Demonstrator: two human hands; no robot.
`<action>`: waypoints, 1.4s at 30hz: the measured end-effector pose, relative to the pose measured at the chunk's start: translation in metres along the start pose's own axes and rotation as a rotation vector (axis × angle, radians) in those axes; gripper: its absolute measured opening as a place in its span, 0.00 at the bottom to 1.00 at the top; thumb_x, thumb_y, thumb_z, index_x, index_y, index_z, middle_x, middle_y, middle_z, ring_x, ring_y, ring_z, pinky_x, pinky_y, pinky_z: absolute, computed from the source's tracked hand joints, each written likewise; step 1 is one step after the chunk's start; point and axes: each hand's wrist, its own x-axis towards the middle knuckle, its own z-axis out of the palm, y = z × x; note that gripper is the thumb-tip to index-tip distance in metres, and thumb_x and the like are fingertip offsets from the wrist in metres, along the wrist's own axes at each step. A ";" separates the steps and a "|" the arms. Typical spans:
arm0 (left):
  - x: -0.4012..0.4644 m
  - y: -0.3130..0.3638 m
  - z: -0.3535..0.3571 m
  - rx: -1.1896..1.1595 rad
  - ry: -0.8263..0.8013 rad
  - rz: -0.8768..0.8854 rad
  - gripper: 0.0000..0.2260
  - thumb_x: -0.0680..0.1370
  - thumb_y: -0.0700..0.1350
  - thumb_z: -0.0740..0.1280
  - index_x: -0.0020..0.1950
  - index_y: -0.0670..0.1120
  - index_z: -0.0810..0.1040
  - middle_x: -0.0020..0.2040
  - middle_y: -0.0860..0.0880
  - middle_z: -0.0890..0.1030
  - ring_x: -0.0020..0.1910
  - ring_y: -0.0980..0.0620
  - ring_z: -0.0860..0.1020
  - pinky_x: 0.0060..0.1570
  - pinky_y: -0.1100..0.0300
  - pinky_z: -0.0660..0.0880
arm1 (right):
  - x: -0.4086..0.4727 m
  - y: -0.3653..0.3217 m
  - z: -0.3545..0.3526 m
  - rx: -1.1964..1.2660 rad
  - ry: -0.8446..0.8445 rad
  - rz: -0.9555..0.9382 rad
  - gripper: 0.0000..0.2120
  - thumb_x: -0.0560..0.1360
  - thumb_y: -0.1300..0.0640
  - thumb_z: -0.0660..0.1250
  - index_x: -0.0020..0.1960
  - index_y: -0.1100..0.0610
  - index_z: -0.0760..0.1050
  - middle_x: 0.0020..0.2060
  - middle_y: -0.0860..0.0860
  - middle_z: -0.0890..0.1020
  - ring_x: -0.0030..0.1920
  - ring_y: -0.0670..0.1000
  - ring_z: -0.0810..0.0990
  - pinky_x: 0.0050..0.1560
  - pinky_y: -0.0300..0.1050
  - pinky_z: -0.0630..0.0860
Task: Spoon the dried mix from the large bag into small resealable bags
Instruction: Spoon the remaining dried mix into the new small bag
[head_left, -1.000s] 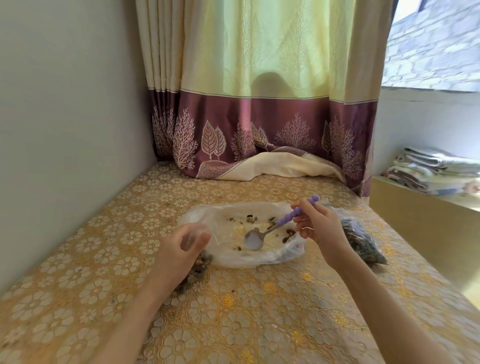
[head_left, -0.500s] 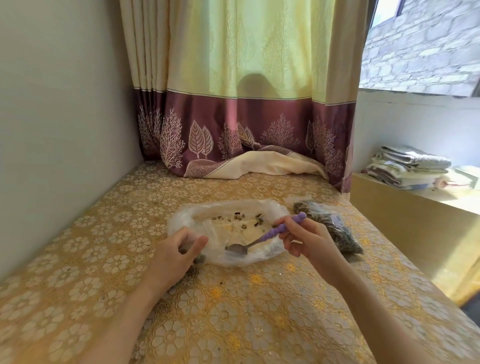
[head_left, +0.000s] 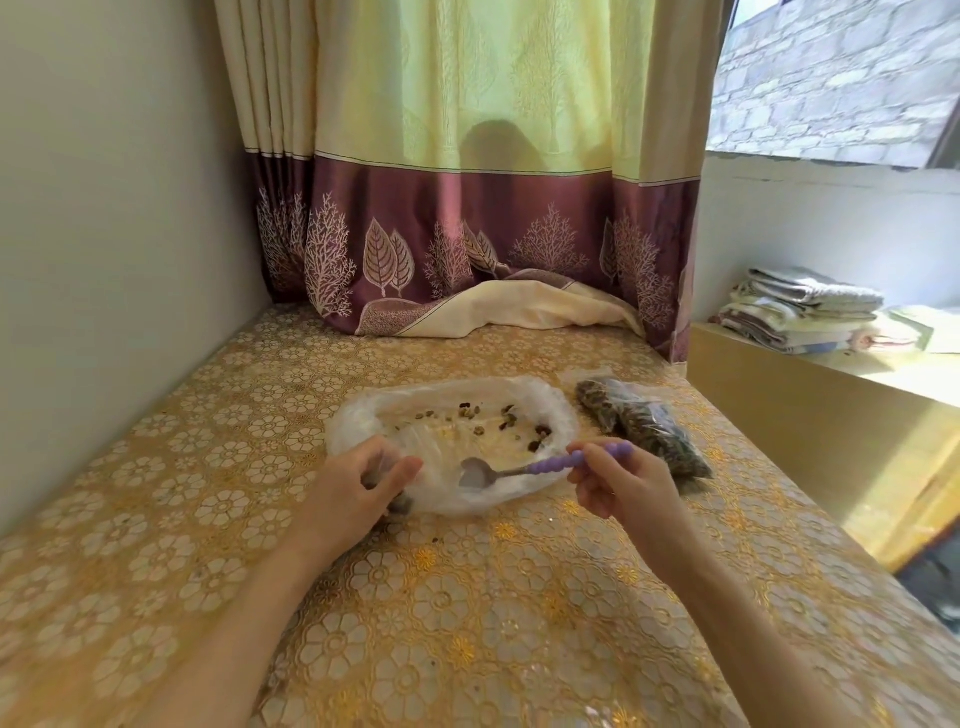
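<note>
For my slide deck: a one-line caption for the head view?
Right hand holds a purple spoon over the nearly empty large bag; left hand grips a small bag.

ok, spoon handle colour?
Purple handle on the spoon, metal bowl; clearest in the head view.

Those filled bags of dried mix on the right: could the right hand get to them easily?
Probably yes. The filled bags lie just beyond the right hand, with nothing between them, though it holds the purple spoon and would need to put that down first.

Yellow-and-maroon curtain (head_left: 467, 182), plain wall (head_left: 104, 208), window (head_left: 841, 78) at right, perhaps facing stone.
</note>
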 end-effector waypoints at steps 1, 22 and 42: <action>0.000 0.000 0.000 -0.008 -0.023 -0.015 0.19 0.69 0.64 0.62 0.36 0.49 0.74 0.27 0.45 0.73 0.27 0.47 0.76 0.30 0.52 0.74 | -0.001 0.003 0.000 -0.003 0.032 -0.007 0.10 0.78 0.61 0.63 0.42 0.65 0.77 0.34 0.53 0.84 0.29 0.47 0.72 0.26 0.35 0.68; -0.001 0.003 0.003 0.081 -0.114 0.047 0.24 0.68 0.66 0.60 0.32 0.45 0.68 0.24 0.56 0.66 0.24 0.59 0.67 0.27 0.66 0.65 | 0.007 0.020 0.010 -0.114 0.545 -0.155 0.22 0.82 0.56 0.57 0.37 0.68 0.76 0.30 0.53 0.84 0.22 0.49 0.76 0.21 0.37 0.72; 0.000 -0.005 0.006 0.196 -0.135 0.108 0.24 0.68 0.69 0.57 0.31 0.48 0.65 0.25 0.56 0.65 0.25 0.58 0.67 0.27 0.66 0.63 | -0.005 0.008 -0.002 -0.341 0.564 -0.255 0.23 0.81 0.56 0.58 0.30 0.63 0.77 0.27 0.49 0.83 0.20 0.49 0.76 0.20 0.36 0.70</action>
